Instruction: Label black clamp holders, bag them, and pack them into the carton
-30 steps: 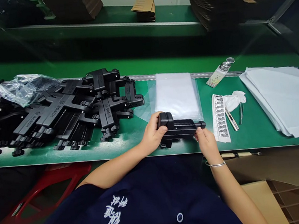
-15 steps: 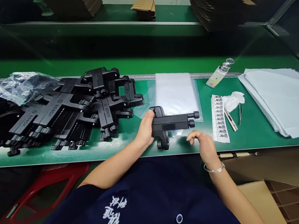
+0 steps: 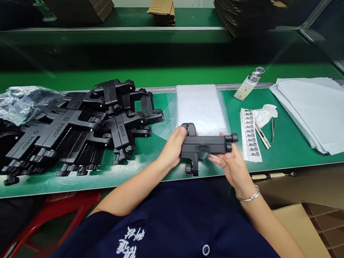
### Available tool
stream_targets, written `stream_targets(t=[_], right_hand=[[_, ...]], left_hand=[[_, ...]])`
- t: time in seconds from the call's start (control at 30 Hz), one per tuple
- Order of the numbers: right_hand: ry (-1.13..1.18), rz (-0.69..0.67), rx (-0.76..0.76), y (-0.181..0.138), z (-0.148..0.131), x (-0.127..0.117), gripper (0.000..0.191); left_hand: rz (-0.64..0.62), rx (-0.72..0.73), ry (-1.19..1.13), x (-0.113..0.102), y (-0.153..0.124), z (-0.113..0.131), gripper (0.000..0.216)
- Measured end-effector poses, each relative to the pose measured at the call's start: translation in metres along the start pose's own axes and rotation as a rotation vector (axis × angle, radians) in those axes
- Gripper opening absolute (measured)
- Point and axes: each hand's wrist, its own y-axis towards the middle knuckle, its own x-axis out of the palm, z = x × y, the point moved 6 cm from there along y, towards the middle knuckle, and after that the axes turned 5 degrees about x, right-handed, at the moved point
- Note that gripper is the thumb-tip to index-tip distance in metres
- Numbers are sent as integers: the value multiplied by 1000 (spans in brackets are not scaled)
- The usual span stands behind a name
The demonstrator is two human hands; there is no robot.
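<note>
Over the front edge of the bench I hold a black clamp bracket (image 3: 206, 145), with two knobs at its right end and a jaw-like arm on either side. My left hand (image 3: 174, 145) is closed round its left end. My right hand (image 3: 233, 163) grips the knob end from below and the side, its fingers partly hidden under the bracket. Behind it lies a stack of clear plastic bags (image 3: 199, 107). To the left, several similar black brackets marked BOSCH (image 3: 119, 131) are piled up.
Crumpled clear plastic (image 3: 20, 103) tops the pile. Right of the bags are a pump bottle (image 3: 247, 85), a label sheet (image 3: 250, 136), a pen-like tool (image 3: 262, 136), tweezers (image 3: 273, 130) and white sheets (image 3: 326, 115). Cardboard (image 3: 161, 11) stands on the shelf; a red chair (image 3: 66, 211) sits lower left.
My right hand has come in from the right and taken hold of the bracket's knob end. The bracket has shifted slightly right and down, still in my left hand.
</note>
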Motion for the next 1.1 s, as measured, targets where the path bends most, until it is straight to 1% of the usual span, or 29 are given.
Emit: stream_targets(t=[0.07, 0.13, 0.2, 0.23, 0.27, 0.33, 0.47, 0.5, 0.57, 0.63, 0.7, 0.77, 0.83, 0.9, 0.93, 0.97, 1.03, 1.07, 1.1], right_hand=[[145, 32, 126, 8, 15, -5, 55], [213, 61, 180, 13, 27, -8, 44], [230, 45, 213, 15, 38, -8, 46], [225, 36, 229, 15, 42, -7, 49], [217, 29, 244, 14, 45, -6, 51], [208, 14, 276, 10, 49, -3, 53], [242, -23, 331, 3, 54, 3, 49], [258, -19, 337, 2, 56, 4, 47], [288, 5, 341, 2, 60, 3, 45], [306, 32, 324, 4, 62, 0, 44], [293, 63, 252, 5, 58, -7, 45], [240, 98, 101, 3, 44, -17, 48], [128, 130, -100, -4, 22, -26, 55], [-25, 151, -262, -15, 0, -31, 64], [-96, 151, -300, -20, -8, -32, 66], [-151, 138, -301, -23, -14, -32, 67], [-163, 74, -232, -24, -18, -29, 71], [-130, 26, -183, -23, -19, -27, 73], [-89, -14, -139, -21, -18, -25, 72]], left_hand=[[-190, 84, 121, 15, -6, 8, 72], [-406, 127, 185, 30, -13, 15, 87], [-591, 127, 234, 42, -20, 19, 95], [-644, 130, 264, 45, -22, 20, 96], [-664, 142, 294, 48, -23, 22, 95], [-631, 178, 329, 49, -20, 24, 84], [-486, 159, 319, 48, -10, 23, 42], [-454, 152, 329, 48, -8, 23, 37], [-412, 158, 372, 47, -6, 24, 35], [-396, 194, 407, 46, -7, 29, 38], [-436, 247, 427, 44, -11, 34, 45], [-535, 290, 461, 42, -18, 37, 59], [-615, 305, 523, 36, -25, 37, 77], [-613, 312, 570, 26, -29, 35, 84], [-587, 309, 570, 21, -29, 35, 84], [-556, 299, 542, 17, -29, 34, 85], [-503, 237, 394, 11, -28, 31, 92], [-478, 166, 293, 9, -27, 27, 95], [-454, 63, 188, 7, -26, 22, 96]])
